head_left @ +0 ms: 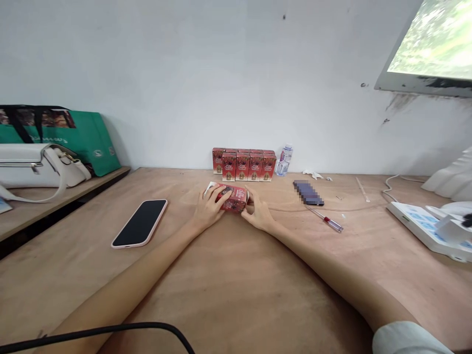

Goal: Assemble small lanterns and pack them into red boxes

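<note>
A small red printed box [239, 195] lies on its side on the wooden table, between my two hands. My left hand [209, 209] is closed over its left part, fingers across the top face. At the right end, my right hand [258, 210] grips the box with thumb and fingers around the end flap area; whether that flap is open I cannot tell. Just behind stand several upright red boxes [242, 167] of the same print, in rows against the wall.
A phone [140, 223] lies at left, and a screwdriver [332, 223] beside a blurred dark flat object [309, 192] at right. A plastic bottle [284, 160] stands by the boxes. A power strip [429, 228] sits far right; bags [27, 164] rest far left. A black cable [121, 326] crosses the lower left.
</note>
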Action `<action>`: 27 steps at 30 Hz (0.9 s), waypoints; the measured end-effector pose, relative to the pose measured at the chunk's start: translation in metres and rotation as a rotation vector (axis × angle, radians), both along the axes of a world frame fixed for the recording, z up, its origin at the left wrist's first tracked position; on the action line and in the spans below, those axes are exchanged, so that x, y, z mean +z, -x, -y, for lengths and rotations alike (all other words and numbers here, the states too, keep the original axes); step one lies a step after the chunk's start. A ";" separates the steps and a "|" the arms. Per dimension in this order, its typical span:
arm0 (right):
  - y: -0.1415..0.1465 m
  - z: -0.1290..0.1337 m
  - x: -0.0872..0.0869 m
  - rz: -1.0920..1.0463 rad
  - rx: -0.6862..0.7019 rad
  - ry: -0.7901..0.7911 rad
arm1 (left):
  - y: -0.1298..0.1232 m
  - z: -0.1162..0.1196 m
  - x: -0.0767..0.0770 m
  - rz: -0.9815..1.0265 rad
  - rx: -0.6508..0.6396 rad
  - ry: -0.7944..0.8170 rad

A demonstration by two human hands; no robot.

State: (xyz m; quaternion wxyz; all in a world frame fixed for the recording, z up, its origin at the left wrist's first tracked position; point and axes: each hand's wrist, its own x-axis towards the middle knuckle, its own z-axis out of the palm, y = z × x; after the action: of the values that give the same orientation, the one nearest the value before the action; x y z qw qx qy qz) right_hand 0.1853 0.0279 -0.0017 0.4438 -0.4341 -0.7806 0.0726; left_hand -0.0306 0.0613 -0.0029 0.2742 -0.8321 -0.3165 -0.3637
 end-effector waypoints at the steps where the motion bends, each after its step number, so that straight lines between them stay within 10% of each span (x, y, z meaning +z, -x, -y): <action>1: 0.000 0.000 0.000 0.005 -0.008 0.000 | 0.000 -0.001 -0.001 0.002 -0.008 0.019; 19: -0.006 0.001 -0.002 -0.110 -0.011 -0.131 | 0.004 -0.006 0.003 0.186 -0.143 0.165; 27: -0.009 -0.013 -0.001 -0.354 -0.247 -0.167 | 0.002 0.001 0.009 0.209 -0.200 0.276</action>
State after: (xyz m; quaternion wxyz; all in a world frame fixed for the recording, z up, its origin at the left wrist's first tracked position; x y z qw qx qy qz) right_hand 0.1946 0.0411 -0.0031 0.6137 -0.4687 -0.6347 0.0279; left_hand -0.0324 0.0599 0.0065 0.0857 -0.8468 -0.3061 -0.4264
